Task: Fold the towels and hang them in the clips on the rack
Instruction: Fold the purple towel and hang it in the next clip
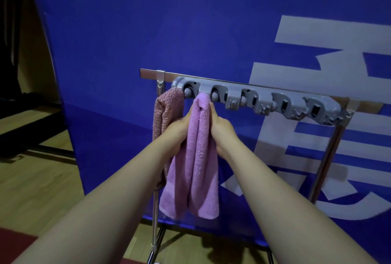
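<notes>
We see a lilac terry towel (196,158), folded lengthwise into a thick hanging bundle, its bunched top fold raised to the grey clip strip (256,103) at the gap between the first and second clips from the strip's left end; whether the fold is already seated there we cannot tell. Our left hand (179,126) and right hand (222,128) press the towel from either side just below the strip, fingers closed on the cloth. We count two towels: the lilac one and a dusty-pink knitted towel (167,111), which hangs doubled from the strip's left end, touching our left hand. We count five clips on the strip; the three to the right of the lilac towel hold nothing. The strip is mounted on a chrome rack (325,158) with one horizontal bar and upright legs below it. Behind the strip stands a blue banner (148,31) with large white characters, and under the rack lies a wooden floor (31,179). Our forearms cover part of the pink towel's lower half.
</notes>
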Motion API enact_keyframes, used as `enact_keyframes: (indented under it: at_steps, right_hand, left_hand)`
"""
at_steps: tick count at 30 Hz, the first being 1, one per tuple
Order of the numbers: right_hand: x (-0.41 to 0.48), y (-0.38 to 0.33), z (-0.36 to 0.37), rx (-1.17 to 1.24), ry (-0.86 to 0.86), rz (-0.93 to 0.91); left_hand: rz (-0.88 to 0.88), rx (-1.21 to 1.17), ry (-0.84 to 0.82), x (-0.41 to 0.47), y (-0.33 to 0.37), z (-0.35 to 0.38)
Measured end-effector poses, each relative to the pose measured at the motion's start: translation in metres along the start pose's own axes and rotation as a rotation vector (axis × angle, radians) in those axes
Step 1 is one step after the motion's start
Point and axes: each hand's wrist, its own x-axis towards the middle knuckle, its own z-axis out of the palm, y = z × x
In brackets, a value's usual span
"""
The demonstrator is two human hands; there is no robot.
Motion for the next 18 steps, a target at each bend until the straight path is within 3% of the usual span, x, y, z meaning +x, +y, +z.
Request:
enact_keyframes:
  at_steps: [5,10,14,18]
  right_hand:
    - [-0.004,0.034,-0.005,0.032,-0.114,0.017]
    - [-0.009,0.058,-0.02,0.045,-0.094,0.027]
    - [-0.008,0.067,-0.029,0.015,-0.056,0.035]
    - [-0.007,0.079,-0.023,0.013,-0.039,0.097]
  left_hand:
    - [-0.042,0.102,-0.039,-0.008,-0.041,-0.012]
    - [-0.097,0.132,-0.08,-0.014,-0.078,-0.016]
    - [-0.029,0.062,-0.031,-0.014,-0.07,-0.012]
    - [-0.028,0.077,-0.096,-0.008,-0.06,-0.007]
